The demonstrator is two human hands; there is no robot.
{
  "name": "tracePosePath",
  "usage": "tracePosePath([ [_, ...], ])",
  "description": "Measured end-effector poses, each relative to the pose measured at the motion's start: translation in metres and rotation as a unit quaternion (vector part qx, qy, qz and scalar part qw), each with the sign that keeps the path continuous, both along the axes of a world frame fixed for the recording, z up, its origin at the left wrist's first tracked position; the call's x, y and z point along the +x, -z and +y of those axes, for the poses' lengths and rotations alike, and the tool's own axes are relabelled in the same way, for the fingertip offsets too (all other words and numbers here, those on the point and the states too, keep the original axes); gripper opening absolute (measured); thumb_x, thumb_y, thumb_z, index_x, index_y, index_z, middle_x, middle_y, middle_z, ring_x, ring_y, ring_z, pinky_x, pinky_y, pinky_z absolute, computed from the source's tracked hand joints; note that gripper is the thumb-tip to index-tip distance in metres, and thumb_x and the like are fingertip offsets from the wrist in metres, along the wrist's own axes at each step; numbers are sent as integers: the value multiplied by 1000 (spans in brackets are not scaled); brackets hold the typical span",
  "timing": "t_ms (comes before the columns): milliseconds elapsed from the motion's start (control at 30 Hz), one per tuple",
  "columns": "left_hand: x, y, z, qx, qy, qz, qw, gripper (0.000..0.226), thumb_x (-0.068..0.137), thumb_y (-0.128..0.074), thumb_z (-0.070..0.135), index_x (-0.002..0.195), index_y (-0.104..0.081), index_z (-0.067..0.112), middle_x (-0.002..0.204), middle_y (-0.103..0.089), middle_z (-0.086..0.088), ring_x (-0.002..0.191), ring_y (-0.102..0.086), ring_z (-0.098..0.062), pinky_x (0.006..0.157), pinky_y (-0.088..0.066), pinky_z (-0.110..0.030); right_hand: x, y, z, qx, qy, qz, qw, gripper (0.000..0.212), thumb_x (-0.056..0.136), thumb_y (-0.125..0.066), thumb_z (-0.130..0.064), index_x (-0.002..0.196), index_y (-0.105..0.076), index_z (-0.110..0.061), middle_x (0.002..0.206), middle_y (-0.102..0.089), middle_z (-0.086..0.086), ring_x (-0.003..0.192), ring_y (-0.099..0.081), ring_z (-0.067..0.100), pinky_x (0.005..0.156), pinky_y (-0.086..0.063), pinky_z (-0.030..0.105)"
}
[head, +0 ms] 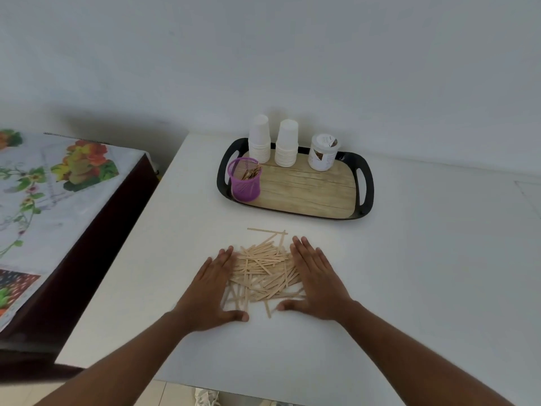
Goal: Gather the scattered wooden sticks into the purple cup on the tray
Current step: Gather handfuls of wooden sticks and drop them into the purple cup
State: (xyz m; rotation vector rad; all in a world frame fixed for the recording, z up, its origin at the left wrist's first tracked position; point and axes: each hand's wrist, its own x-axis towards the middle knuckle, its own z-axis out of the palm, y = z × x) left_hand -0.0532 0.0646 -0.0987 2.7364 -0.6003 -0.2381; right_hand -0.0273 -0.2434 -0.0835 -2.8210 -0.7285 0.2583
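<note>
The left hand [211, 291] and right hand [314, 284] lie flat on the white table [424, 273], fingers straight and close together, thumbs out, bracketing the heap of pale flat wooden sticks [265, 269] between the fingertips and thumbs. Light, stiff and smooth, the sticks will probably slide and fan apart, so squeezing a bundle across its middle looks safest. Beyond the fingertips, the purple mesh cup [244, 179] stands at the tray's [367, 197] left end, seemingly holding some sticks.

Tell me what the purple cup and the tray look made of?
The purple cup looks like coated wire mesh: sticks show through its wall. The tray seems glossy black plastic at the rim, its floor wood-grained, possibly only a printed finish.
</note>
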Motion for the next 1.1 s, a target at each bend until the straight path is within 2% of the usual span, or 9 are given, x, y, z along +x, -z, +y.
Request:
tracePosePath([
  [133, 14, 6, -19, -8, -32, -24, 999, 134, 70, -44, 98, 161, 3, 12, 170, 9, 1, 156, 14, -15, 126, -3, -49, 22, 4, 27, 9, 11, -4, 1000, 140, 70, -42, -101, 163, 8, -10, 172, 19, 4, 157, 23, 18, 129, -6, 54],
  [267, 14, 11, -25, -29, -66, -65, 995, 126, 75, -46, 93, 161, -6, 11, 171, -2, -1, 157, 7, -15, 127, -7, -46, 39, 8, 38, 4, -19, -21, 1000, 141, 67, -45, -101, 164, 4, -11, 172, 15, 7, 157, 21, 21, 128, -5, 56],
  [433, 16, 10, -25, -35, -75, -67, 994, 119, 79, -46, 90, 162, -9, 13, 171, -5, 1, 157, 6, -13, 127, -11, -47, 66, 0, 43, -15, -87, -12, 996, 139, 65, -49, -100, 164, -1, -15, 174, 5, 6, 159, 13, 21, 129, -1, 53],
  [600, 16, 9, -25, -34, -86, -58, 994, 115, 81, -39, 91, 162, -11, 15, 170, -9, 4, 156, 5, -11, 127, -9, -45, 59, 2, 49, -32, -118, -48, 991, 125, 73, -41, -99, 163, -17, -15, 168, -22, 3, 156, -18, 22, 125, -18, 54],
  [667, 16, 9, -24, -32, -86, -60, 994, 112, 83, -36, 90, 162, -10, 16, 170, -9, 5, 156, 5, -11, 127, -9, -45, 51, 3, 46, -28, -115, -56, 991, 126, 71, -41, -101, 162, -21, -15, 165, -26, 3, 151, -26, 22, 124, -21, 51],
  [800, 16, 12, -24, -24, -89, -68, 993, 108, 84, -36, 88, 161, -15, 15, 170, -13, 2, 157, 2, -13, 127, -9, -45, 36, 2, 42, -32, -103, -50, 993, 129, 68, -38, -103, 163, -18, -18, 166, -28, 1, 149, -29, 20, 125, -19, 49],
  [933, 17, 15, -24, -25, -91, -70, 993, 106, 85, -35, 88, 161, -18, 16, 169, -14, 2, 157, 1, -12, 127, -8, -44, 33, 1, 44, -20, -93, -67, 993, 115, 79, -40, -95, 161, -25, -15, 159, -38, 3, 142, -37, 23, 124, -26, 44],
  [1100, 17, 17, -23, -27, -94, -78, 992, 102, 88, -34, 84, 161, -17, 15, 169, -17, 2, 156, 0, -11, 127, -10, -43, 31, 9, 49, -10, -92, -85, 992, 99, 91, -39, -81, 159, -29, -10, 151, -43, 7, 136, -42, 23, 114, -37, 39],
])
